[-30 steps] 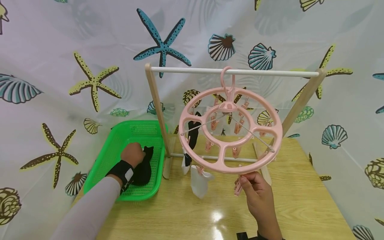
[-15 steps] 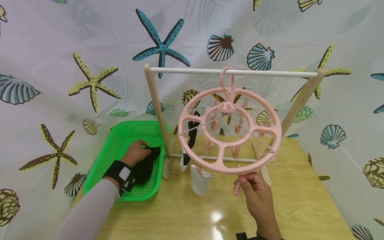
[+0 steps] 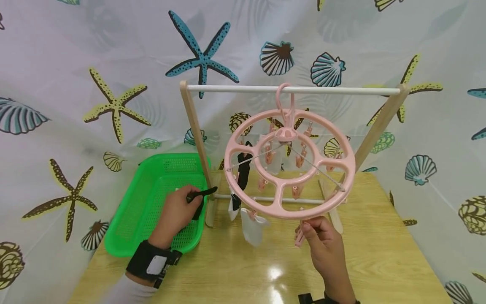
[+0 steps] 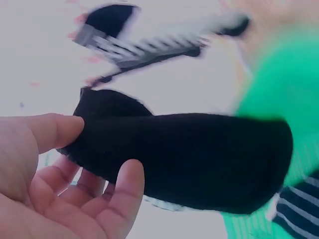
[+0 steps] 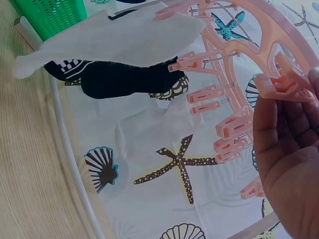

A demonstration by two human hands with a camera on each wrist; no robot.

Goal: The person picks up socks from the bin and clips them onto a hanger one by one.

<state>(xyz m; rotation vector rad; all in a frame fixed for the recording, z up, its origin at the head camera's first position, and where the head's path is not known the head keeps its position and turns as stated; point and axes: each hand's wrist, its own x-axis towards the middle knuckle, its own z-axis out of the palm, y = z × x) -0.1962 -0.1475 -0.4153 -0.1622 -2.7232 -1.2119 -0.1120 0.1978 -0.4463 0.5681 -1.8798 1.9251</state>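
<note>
Near the right side of the green basket, my left hand pinches a black sock between thumb and fingers. Its cuff end points right across the basket rim in the head view. My right hand grips a pink clothespin hanging from the front of a round pink drying hanger; nothing shows between that clothespin's jaws. A white sock and a black sock with a white pattern hang from other clothespins at the hanger's left.
The hanger hooks over the white rail of a wooden stand on the table. Several free clothespins dangle from it. In the left wrist view, a striped dark cloth lies by the basket's green mesh.
My left hand has lifted the black sock up from the basket and shifted right and nearer to me. The right hand stays in place on its clothespin.
</note>
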